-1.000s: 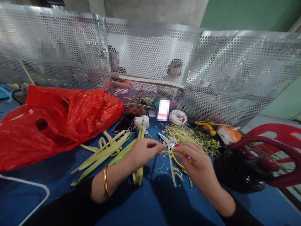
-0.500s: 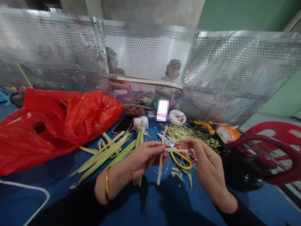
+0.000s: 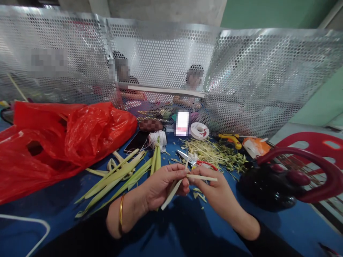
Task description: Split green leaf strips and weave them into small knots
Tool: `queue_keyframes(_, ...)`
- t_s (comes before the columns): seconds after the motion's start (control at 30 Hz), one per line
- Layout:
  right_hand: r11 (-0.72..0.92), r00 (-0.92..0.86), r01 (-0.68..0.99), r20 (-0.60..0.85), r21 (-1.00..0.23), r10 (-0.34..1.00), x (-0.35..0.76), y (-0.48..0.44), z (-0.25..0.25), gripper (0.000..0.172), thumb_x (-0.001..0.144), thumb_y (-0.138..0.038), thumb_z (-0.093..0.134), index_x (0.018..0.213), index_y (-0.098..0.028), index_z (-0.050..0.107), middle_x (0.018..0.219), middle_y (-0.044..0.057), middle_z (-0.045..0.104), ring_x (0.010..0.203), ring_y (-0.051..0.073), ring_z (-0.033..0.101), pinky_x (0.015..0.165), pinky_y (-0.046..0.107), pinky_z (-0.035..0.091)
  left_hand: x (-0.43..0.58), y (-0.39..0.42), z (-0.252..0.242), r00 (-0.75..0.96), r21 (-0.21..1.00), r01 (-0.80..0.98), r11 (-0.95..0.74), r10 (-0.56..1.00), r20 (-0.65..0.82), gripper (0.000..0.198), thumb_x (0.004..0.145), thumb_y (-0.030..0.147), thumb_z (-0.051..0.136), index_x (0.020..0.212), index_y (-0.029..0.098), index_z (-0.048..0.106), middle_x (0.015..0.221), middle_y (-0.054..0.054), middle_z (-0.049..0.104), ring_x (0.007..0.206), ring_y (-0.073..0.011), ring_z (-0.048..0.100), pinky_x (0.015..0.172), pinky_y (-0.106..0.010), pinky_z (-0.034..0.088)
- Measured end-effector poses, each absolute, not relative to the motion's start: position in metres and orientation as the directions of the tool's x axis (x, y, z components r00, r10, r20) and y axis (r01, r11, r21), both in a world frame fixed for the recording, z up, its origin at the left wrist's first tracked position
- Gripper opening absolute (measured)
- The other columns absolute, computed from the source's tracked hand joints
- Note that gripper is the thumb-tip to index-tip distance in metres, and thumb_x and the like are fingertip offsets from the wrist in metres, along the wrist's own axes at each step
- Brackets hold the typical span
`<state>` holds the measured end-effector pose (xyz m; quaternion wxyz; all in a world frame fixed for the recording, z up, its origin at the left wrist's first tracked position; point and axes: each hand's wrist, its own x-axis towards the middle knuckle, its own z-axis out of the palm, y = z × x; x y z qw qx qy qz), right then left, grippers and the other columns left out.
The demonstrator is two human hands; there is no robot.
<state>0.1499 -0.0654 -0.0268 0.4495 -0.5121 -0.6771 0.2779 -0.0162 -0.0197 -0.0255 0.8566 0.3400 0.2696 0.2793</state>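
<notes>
Over the blue table (image 3: 66, 228), my left hand (image 3: 163, 185) pinches a pale leaf strip (image 3: 171, 194) that slants down to the left. My right hand (image 3: 214, 192) pinches a second pale strip (image 3: 203, 177) lying level, its end crossing the first at my left fingertips. Both hands are closed on the strips, close together. Behind them lie scissors (image 3: 197, 162) with red and yellow handles, partly hidden by my right hand. Long green leaves (image 3: 118, 176) lie to the left of my left hand.
A crumpled red plastic bag (image 3: 61, 142) fills the left. A heap of leaf trimmings (image 3: 217, 153), a tape roll (image 3: 199, 130), a yellow-handled tool (image 3: 230, 138), a phone (image 3: 138, 141) and a string ball (image 3: 157, 137) lie behind. A dark kettle-like pot (image 3: 268, 185) stands right. Perforated metal screen (image 3: 241, 78) at back, people behind it.
My hands lifted off the scissors and trimmings, took up the pale strips and came closer together; the left-hand strip swung from upright to slanting.
</notes>
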Motion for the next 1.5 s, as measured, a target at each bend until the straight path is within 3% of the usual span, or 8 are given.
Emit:
queue_keyframes(0.13, 0.537, -0.154, 0.650, 0.600, -0.537, 0.785, 0.152, -0.066, -0.026, 0.019, 0.088, -0.015, 0.053, 0.072, -0.021, 0.062, 0.069, 0.000, 0.065, 0.069, 0.017, 0.061, 0.081, 0.038, 0.045, -0.015, -0.023, -0.020, 0.638, 0.782, -0.319, 0.535, 0.732, -0.240, 0.020, 0.070, 0.022, 0.076, 0.072, 0.014, 0.057, 0.054, 0.000, 0.063, 0.051, -0.0090, 0.059, 0.055, -0.019, 0.044)
queue_keyframes(0.3, 0.587, -0.225, 0.730, 0.688, -0.350, 0.690, 0.152, -0.065, -0.030, 0.021, 0.088, -0.008, 0.048, 0.080, -0.022, 0.061, 0.078, 0.001, 0.069, 0.079, 0.018, 0.063, 0.091, 0.042, 0.039, -0.014, -0.022, -0.021, 0.624, 0.760, -0.339, 0.554, 0.737, -0.260, 0.021, 0.067, 0.019, 0.076, 0.071, 0.014, 0.056, 0.054, 0.001, 0.062, 0.050, -0.0086, 0.057, 0.057, -0.020, 0.045)
queue_keyframes(0.47, 0.599, -0.219, 0.702, 0.682, -0.386, 0.697, 0.153, -0.063, -0.035, 0.021, 0.088, -0.007, 0.048, 0.082, -0.023, 0.060, 0.078, 0.001, 0.069, 0.079, 0.018, 0.064, 0.088, 0.040, 0.040, -0.015, -0.021, -0.024, 0.642, 0.749, -0.320, 0.581, 0.714, -0.280, 0.019, 0.070, 0.020, 0.074, 0.071, 0.014, 0.056, 0.053, 0.000, 0.061, 0.049, -0.0095, 0.058, 0.057, -0.022, 0.045)
queue_keyframes(0.6, 0.595, -0.213, 0.699, 0.679, -0.396, 0.703, 0.152, -0.062, -0.037, 0.018, 0.090, -0.013, 0.052, 0.091, -0.025, 0.064, 0.087, 0.001, 0.072, 0.086, 0.019, 0.066, 0.095, 0.044, 0.037, -0.014, -0.023, -0.022, 0.621, 0.724, -0.352, 0.593, 0.727, -0.293, 0.017, 0.071, 0.018, 0.073, 0.074, 0.014, 0.056, 0.055, 0.001, 0.062, 0.050, -0.0094, 0.057, 0.057, -0.022, 0.047)
queue_keyframes(0.87, 0.587, -0.235, 0.764, 0.733, -0.266, 0.638, 0.146, -0.070, -0.034, 0.019, 0.090, -0.012, 0.054, 0.089, -0.026, 0.066, 0.084, 0.000, 0.072, 0.083, 0.017, 0.066, 0.101, 0.047, 0.033, -0.012, -0.027, -0.021, 0.639, 0.649, -0.356, 0.672, 0.682, -0.356, 0.014, 0.073, 0.018, 0.072, 0.076, 0.014, 0.058, 0.055, 0.003, 0.059, 0.046, -0.0060, 0.054, 0.050, -0.017, 0.043)
queue_keyframes(1.07, 0.596, -0.258, 0.783, 0.778, -0.180, 0.574, 0.143, -0.070, -0.037, 0.020, 0.087, -0.010, 0.053, 0.090, -0.024, 0.067, 0.082, 0.003, 0.072, 0.087, 0.020, 0.066, 0.096, 0.046, 0.040, -0.009, -0.030, -0.026, 0.641, 0.594, -0.400, 0.697, 0.677, -0.362, 0.015, 0.069, 0.017, 0.075, 0.073, 0.013, 0.061, 0.056, 0.001, 0.061, 0.048, -0.0063, 0.055, 0.051, -0.017, 0.045)
queue_keyframes(1.37, 0.609, -0.282, 0.759, 0.728, -0.229, 0.625, 0.148, -0.064, -0.043, 0.018, 0.089, -0.013, 0.052, 0.091, -0.024, 0.066, 0.084, 0.002, 0.071, 0.087, 0.019, 0.065, 0.098, 0.045, 0.038, -0.008, -0.032, -0.024, 0.582, 0.677, -0.369, 0.637, 0.726, -0.365, 0.019, 0.069, 0.019, 0.076, 0.071, 0.014, 0.058, 0.056, 0.001, 0.063, 0.049, -0.0071, 0.057, 0.055, -0.018, 0.046)
queue_keyframes(1.5, 0.565, -0.186, 0.715, 0.667, -0.412, 0.721, 0.161, -0.054, -0.044, 0.021, 0.090, -0.016, 0.051, 0.095, -0.025, 0.068, 0.089, 0.003, 0.073, 0.085, 0.020, 0.067, 0.094, 0.045, 0.043, -0.008, -0.033, -0.021, 0.533, 0.813, -0.264, 0.519, 0.781, -0.326, 0.022, 0.072, 0.028, 0.075, 0.084, 0.014, 0.062, 0.065, -0.002, 0.069, 0.052, -0.0097, 0.061, 0.058, -0.022, 0.046)
